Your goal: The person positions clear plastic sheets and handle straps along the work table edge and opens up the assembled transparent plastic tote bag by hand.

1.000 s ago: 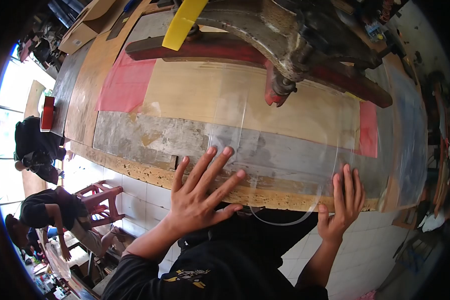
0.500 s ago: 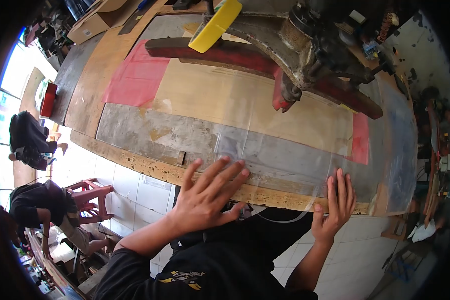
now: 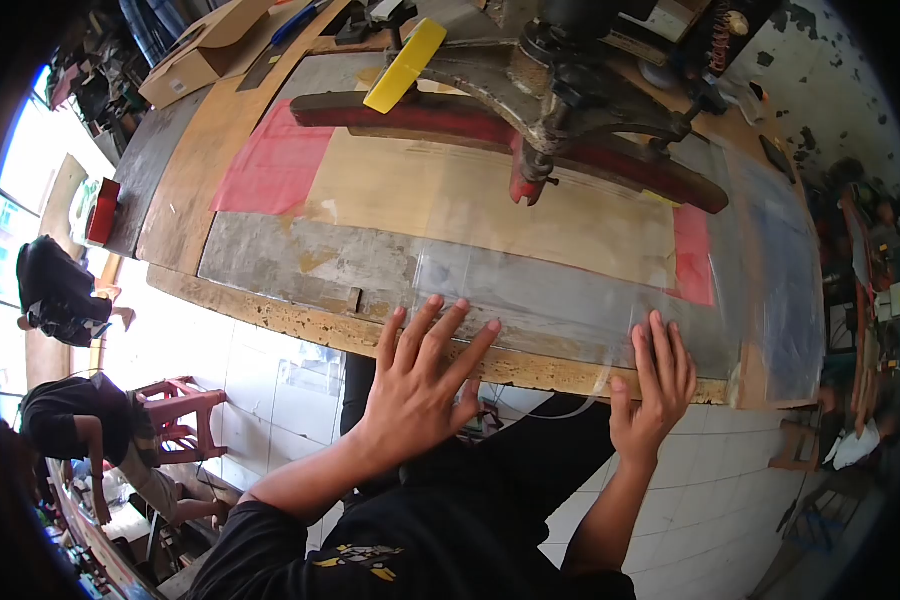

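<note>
A clear plastic sheet (image 3: 550, 300) lies on a worn grey plate (image 3: 280, 245), its front edge curling over the wooden bench edge (image 3: 270, 307). My left hand (image 3: 415, 385) is open with fingers spread, the fingertips at the sheet's left part near the bench edge. At the sheet's right side, my right hand (image 3: 658, 385) rests with its fingers stretched out flat. Neither hand grips anything. Behind the clear sheet is a tan panel (image 3: 380, 180), with pink pieces (image 3: 265, 165) at both ends. A small dark block (image 3: 353, 299) sits left of my left hand.
Over the panel stands a heavy metal clamp frame (image 3: 540, 100) with long red bars (image 3: 390, 112) and a yellow ring (image 3: 406, 65). A cardboard box (image 3: 200, 55) is at the back left. Two people are at left, near a red stool (image 3: 185, 420).
The camera view has shifted, so the bench and clamp frame appear farther left. My left hand's fingers have spread wider. My right hand stays by the sheet's right side.
</note>
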A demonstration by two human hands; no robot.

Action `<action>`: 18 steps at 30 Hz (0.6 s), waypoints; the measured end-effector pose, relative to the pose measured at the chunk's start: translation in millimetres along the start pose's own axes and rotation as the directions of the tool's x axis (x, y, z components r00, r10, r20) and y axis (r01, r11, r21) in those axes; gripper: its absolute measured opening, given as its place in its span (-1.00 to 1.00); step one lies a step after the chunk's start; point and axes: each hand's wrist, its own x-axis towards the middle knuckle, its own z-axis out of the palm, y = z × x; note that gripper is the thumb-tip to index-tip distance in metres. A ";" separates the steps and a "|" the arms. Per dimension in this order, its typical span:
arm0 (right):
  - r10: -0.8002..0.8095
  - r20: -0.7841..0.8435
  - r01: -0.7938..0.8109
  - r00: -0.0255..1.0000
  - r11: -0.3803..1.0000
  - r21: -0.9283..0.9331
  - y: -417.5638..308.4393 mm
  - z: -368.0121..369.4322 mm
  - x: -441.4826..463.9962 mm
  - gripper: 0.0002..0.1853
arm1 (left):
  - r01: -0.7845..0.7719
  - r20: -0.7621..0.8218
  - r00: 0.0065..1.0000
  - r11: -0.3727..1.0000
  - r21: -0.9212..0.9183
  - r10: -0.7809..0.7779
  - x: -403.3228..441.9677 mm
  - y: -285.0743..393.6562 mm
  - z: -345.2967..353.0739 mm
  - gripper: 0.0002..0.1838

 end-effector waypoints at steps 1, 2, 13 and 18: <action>0.002 -0.005 -0.002 1.000 1.000 -0.002 0.0 -0.3 0.0 -0.46 | -0.012 -0.012 1.000 1.000 0.025 0.013 -0.3 -0.7 1.0 -0.24; 0.002 -0.009 -0.002 1.000 1.000 -0.005 -0.2 -0.3 0.0 -0.46 | -0.017 -0.013 1.000 0.999 0.027 0.017 -0.5 -1.7 2.5 -0.24; -0.006 -0.055 0.005 0.998 1.000 -0.019 1.9 3.2 -1.3 -0.51 | 0.002 -0.081 0.997 1.000 0.017 0.000 -0.4 -1.6 8.0 -0.23; -0.006 -0.069 0.005 0.998 1.000 -0.013 2.0 3.7 0.1 -0.51 | 0.035 -0.110 0.993 0.999 0.018 -0.033 -1.1 -0.6 12.5 -0.27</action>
